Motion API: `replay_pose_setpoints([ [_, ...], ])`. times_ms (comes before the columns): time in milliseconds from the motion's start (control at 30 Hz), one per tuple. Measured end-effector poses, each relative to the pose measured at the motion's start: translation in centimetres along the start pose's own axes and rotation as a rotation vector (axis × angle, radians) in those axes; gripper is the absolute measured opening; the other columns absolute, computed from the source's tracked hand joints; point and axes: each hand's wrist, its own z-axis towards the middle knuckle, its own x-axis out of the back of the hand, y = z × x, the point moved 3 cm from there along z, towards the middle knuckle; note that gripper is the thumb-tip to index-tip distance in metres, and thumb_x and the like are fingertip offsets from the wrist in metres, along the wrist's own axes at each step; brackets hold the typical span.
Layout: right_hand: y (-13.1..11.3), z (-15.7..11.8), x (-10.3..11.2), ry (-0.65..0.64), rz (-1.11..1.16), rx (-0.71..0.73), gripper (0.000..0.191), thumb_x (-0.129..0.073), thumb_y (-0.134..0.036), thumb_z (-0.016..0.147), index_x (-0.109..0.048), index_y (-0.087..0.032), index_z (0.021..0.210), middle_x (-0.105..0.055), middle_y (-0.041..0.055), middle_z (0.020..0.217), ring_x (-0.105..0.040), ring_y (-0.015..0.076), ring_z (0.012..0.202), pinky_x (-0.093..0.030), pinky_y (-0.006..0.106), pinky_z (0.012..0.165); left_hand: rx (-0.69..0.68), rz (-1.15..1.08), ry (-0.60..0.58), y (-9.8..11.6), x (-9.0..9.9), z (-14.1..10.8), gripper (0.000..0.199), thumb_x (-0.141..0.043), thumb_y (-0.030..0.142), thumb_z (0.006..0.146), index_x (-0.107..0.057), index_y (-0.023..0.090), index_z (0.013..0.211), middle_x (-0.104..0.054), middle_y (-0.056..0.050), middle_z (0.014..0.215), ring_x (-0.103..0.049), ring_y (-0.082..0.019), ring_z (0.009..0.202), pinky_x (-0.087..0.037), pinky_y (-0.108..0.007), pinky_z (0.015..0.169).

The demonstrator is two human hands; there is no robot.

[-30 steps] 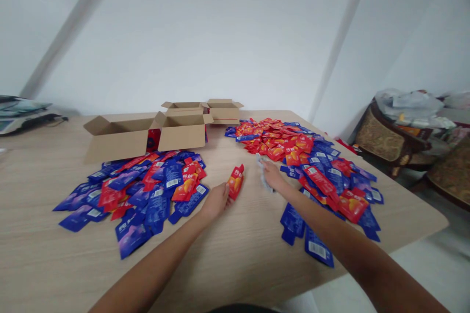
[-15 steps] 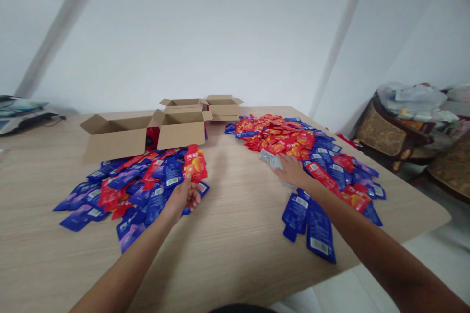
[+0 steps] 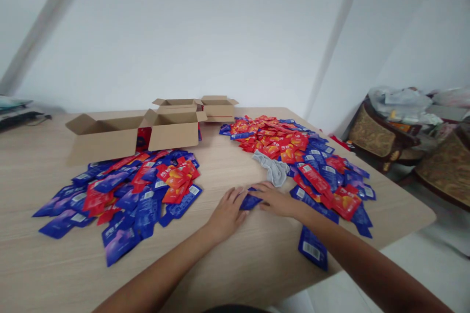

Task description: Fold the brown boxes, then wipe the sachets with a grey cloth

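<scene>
Near the middle of the table, my left hand (image 3: 226,212) and my right hand (image 3: 270,198) meet around a blue pouch (image 3: 250,200), their fingers closed on its two sides. Just behind my right hand lies a crumpled grey cloth (image 3: 275,170). To the left is a mixed pile of blue pouches (image 3: 147,210) and red pouches (image 3: 178,179). A larger heap of red pouches (image 3: 271,137) and blue pouches (image 3: 328,173) spreads on the right, partly behind my right forearm. One blue pouch (image 3: 312,248) lies nearer the front edge.
Open cardboard boxes (image 3: 106,144) stand at the back left of the wooden table (image 3: 220,274), against the white wall. Dark flat items (image 3: 18,120) lie at the far left. Patterned chairs (image 3: 378,132) with plastic bags (image 3: 400,100) stand beyond the right edge.
My left hand has let go of a red pouch at the left pile and moved right. My right hand has left the grey cloth and come inward. Both now hold a blue pouch.
</scene>
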Motion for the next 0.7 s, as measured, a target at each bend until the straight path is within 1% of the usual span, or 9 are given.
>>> replay_pose_setpoints([
  [67,0.0,1.9,0.6,0.070,-0.001,0.019,0.043,-0.050,-0.034,0.087,-0.052,-0.026,0.128,-0.048,0.0080,0.135,-0.040,0.0213,0.124,-0.030,0.039,0.104,0.002,0.191,-0.030,-0.3,-0.3,0.1,0.055,-0.050,0.032,0.085,-0.037,0.020,0.137,-0.040,-0.011,0.141,-0.034,-0.026,0.129,-0.030,-0.044,0.106],
  [100,0.7,2.4,1.1,0.129,-0.035,-0.048,0.041,-0.049,-0.037,0.088,-0.053,-0.026,0.127,-0.048,0.0081,0.135,-0.039,0.0225,0.125,-0.029,0.041,0.104,0.023,0.261,-0.049,-0.6,-0.4,0.0,0.053,-0.049,0.032,0.086,-0.038,0.019,0.137,-0.041,-0.011,0.139,-0.036,-0.026,0.128,-0.030,-0.044,0.105],
  [200,5.1,2.4,2.2,0.250,-0.184,-0.414,0.043,-0.050,-0.035,0.087,-0.051,-0.026,0.129,-0.043,0.0097,0.139,-0.035,0.0295,0.126,-0.029,0.050,0.101,0.088,0.424,-0.045,-1.6,-0.2,-0.5,0.050,-0.044,0.029,0.087,-0.042,0.012,0.134,-0.046,-0.014,0.134,-0.040,-0.027,0.122,-0.032,-0.042,0.103],
  [267,7.6,2.4,2.1,0.213,-0.211,-0.563,0.043,-0.047,-0.024,0.086,-0.052,-0.022,0.129,-0.046,0.0115,0.136,-0.037,0.0294,0.125,-0.031,0.048,0.099,0.119,0.496,-0.028,-1.9,-0.1,-0.8,0.053,-0.046,0.025,0.084,-0.042,0.008,0.133,-0.046,-0.016,0.131,-0.040,-0.029,0.120,-0.032,-0.042,0.102],
  [333,8.1,3.2,1.5,0.160,-0.154,-0.580,0.042,-0.041,-0.013,0.086,-0.055,-0.017,0.126,-0.053,0.0126,0.128,-0.044,0.0247,0.120,-0.032,0.041,0.099,0.130,0.521,-0.016,-2.1,-0.1,-0.9,0.056,-0.048,0.023,0.079,-0.043,0.006,0.132,-0.047,-0.017,0.129,-0.040,-0.030,0.118,-0.032,-0.043,0.101],
  [400,5.7,4.6,0.7,0.158,-0.058,-0.499,0.043,-0.037,-0.009,0.085,-0.055,-0.016,0.124,-0.058,0.0115,0.121,-0.048,0.0206,0.114,-0.033,0.036,0.098,0.121,0.512,0.010,-2.3,-0.1,-1.0,0.055,-0.048,0.022,0.079,-0.044,0.006,0.131,-0.047,-0.017,0.127,-0.040,-0.029,0.117,-0.032,-0.042,0.101],
  [567,-5.6,6.8,-2.2,0.201,-0.005,-0.083,0.048,-0.041,-0.010,0.084,-0.048,-0.018,0.131,-0.048,0.0101,0.132,-0.037,0.0218,0.121,-0.030,0.037,0.101,0.016,0.431,0.029,-3.1,0.0,-1.1,0.038,-0.042,0.026,0.088,-0.056,0.006,0.117,-0.055,-0.019,0.115,-0.043,-0.030,0.113,-0.034,-0.046,0.099],
  [633,-7.0,6.5,-3.3,0.163,-0.036,-0.065,0.052,-0.042,-0.007,0.081,-0.046,-0.018,0.132,-0.045,0.0099,0.135,-0.035,0.0230,0.121,-0.031,0.038,0.101,-0.037,0.380,-0.012,-3.5,0.4,-0.9,0.031,-0.038,0.021,0.090,-0.062,0.010,0.106,-0.058,-0.018,0.108,-0.045,-0.031,0.112,-0.034,-0.048,0.098],
  [700,-5.3,6.0,-3.2,0.141,-0.067,-0.162,0.055,-0.040,-0.003,0.080,-0.046,-0.018,0.133,-0.044,0.0102,0.137,-0.036,0.0236,0.120,-0.032,0.038,0.099,-0.042,0.306,-0.046,-3.9,1.0,-0.7,0.029,-0.036,0.018,0.090,-0.064,0.013,0.097,-0.059,-0.018,0.105,-0.047,-0.030,0.110,-0.034,-0.048,0.097],
])
